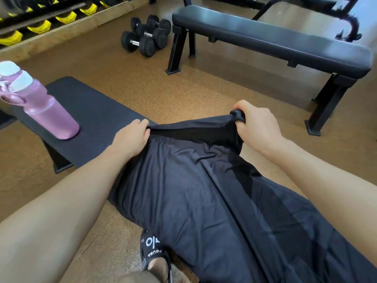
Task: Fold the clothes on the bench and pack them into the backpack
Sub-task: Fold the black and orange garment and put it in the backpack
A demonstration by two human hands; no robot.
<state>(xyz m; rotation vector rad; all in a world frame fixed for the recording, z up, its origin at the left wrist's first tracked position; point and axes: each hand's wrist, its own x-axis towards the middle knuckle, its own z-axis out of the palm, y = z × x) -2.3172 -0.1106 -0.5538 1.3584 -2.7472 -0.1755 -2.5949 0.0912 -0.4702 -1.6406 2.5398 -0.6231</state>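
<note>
A black garment [204, 190] lies spread along the near black bench [91, 113], draping over it toward me and off to the lower right. My left hand [130, 139] pinches the garment's far left corner at the bench top. My right hand [257, 123] grips the bunched far right corner, lifted a little above the bench's edge. The far hem is stretched between both hands. No backpack is in view.
A pink water bottle [42, 107] stands on the bench's left end. A second black bench [275, 37] stands at the back right, several dumbbells [146, 35] on the floor beyond. A rack with yellow-marked weights [40, 23] lines the top left. My sandalled foot [155, 254] is below.
</note>
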